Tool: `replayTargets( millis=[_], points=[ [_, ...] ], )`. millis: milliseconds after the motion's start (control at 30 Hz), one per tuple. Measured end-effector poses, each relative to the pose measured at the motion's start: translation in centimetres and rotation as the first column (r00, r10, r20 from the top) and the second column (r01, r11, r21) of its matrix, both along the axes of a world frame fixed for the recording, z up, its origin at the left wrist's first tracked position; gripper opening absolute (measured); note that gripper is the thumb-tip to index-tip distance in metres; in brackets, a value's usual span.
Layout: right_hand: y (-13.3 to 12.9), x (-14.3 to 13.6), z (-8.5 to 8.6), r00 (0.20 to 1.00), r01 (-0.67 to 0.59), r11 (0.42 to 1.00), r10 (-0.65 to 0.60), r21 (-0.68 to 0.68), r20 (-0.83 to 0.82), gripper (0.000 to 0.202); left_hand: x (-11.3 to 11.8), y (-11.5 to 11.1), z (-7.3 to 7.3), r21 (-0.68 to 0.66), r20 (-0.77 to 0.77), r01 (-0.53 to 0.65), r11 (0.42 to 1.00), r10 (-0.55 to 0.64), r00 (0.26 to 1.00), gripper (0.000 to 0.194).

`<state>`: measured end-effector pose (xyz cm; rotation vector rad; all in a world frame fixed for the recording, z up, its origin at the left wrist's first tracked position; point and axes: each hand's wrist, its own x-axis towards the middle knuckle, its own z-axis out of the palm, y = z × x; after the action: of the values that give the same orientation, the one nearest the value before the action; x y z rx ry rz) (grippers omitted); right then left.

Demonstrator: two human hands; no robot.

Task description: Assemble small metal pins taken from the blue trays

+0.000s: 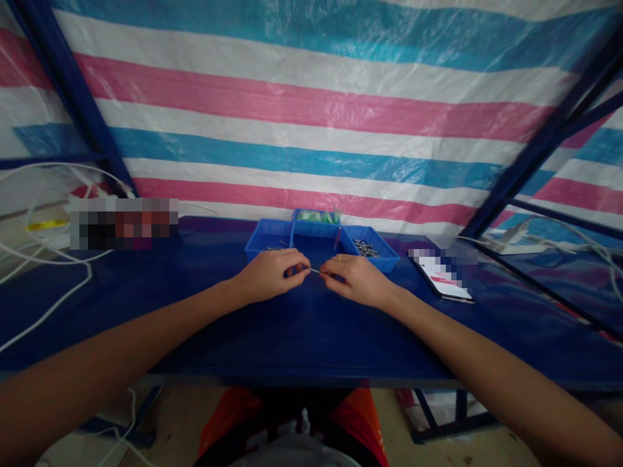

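Note:
Between my two hands, above the blue table, is a thin metal rod (315, 270), pinched at both ends. My left hand (273, 274) closes thumb and fingers on its left end. On its right end, the fingertips of my right hand (357, 277) are pressed together. What the fingertips cover cannot be made out. Just behind my left hand stands a blue bin (260, 235) with a few small metal pieces low inside. Behind my right hand, another blue bin (389, 254) holds many small metal parts (365, 248).
A third blue bin (316, 227) with green-and-clear packets (318, 216) stands at the back. A phone (440, 275) lies on the blue table (311, 337) at the right. White cables (73, 305) run over the left side. Striped sheeting (311, 117) hangs behind.

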<state>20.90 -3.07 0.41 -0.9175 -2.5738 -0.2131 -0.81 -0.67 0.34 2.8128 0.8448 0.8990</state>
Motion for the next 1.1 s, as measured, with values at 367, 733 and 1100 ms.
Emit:
replayTargets(
  millis=[367, 733, 1100],
  points=[
    [0.4, 0.1, -0.5, 0.989, 0.095, 0.989, -0.080, -0.118, 0.121, 0.019, -0.7, 0.6, 0.9, 0.337, -0.119, -0.151, 0.929, 0.201, 0.972, 0.019],
    [5.0, -2.8, -1.2, 0.958, 0.239, 0.961, -0.211, -0.137, 0.192, 0.032, -1.8, 2.2, 1.3, 0.459, -0.146, -0.073, 0.885, 0.157, 0.977, 0.021],
    [10.2, -6.1, -1.2, 0.917, 0.344, 0.937, -0.320, -0.066, 0.238, 0.026, -0.3, -0.1, -0.2, 0.330, -0.522, 0.300, 0.895, -0.091, 0.848, 0.022]
  ],
)
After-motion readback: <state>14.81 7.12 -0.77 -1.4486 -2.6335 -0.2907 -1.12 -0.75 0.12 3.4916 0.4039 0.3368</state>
